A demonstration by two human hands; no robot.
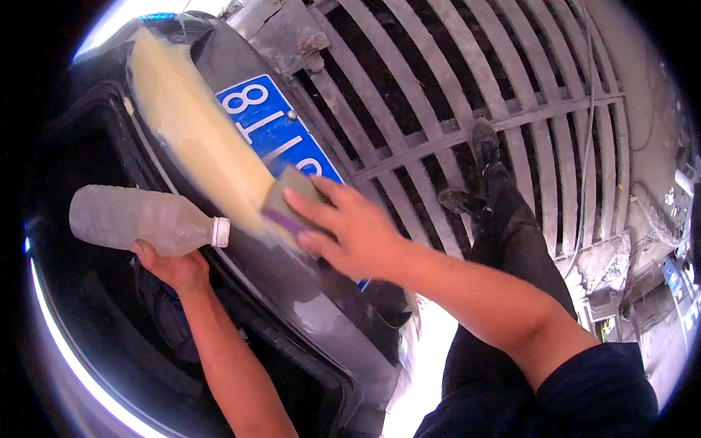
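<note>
The rear of a grey car (321, 314) is shown across the left half of the frame, with a long pale-yellow patch (193, 124) spread along its body from the upper left to the centre. At the patch's lower end, in the centre, a grey block with a purple layer (296, 197) is gripped between the thumb and fingers of the right hand (358, 226). Part of the blue number plate (263, 120), beside the patch, is hidden by that hand and block.

The upper right is filled by a metal grating (526, 115) with dark gaps, partly covered by dark-trousered legs (515, 241) and dark shoes (484, 142). A thin cable (588, 139) is strung down its far side; broken masonry (314, 51) is seen at the top centre.

At centre left, a translucent plastic bottle (135, 219) is held from below by the left hand (171, 266), tilted nearly flat, its white cap (220, 232) fitted and pointed right. How much liquid is contained cannot be told through the hazy wall. Behind it, indistinct dark items are contained in the car's dark opening (109, 306).
</note>
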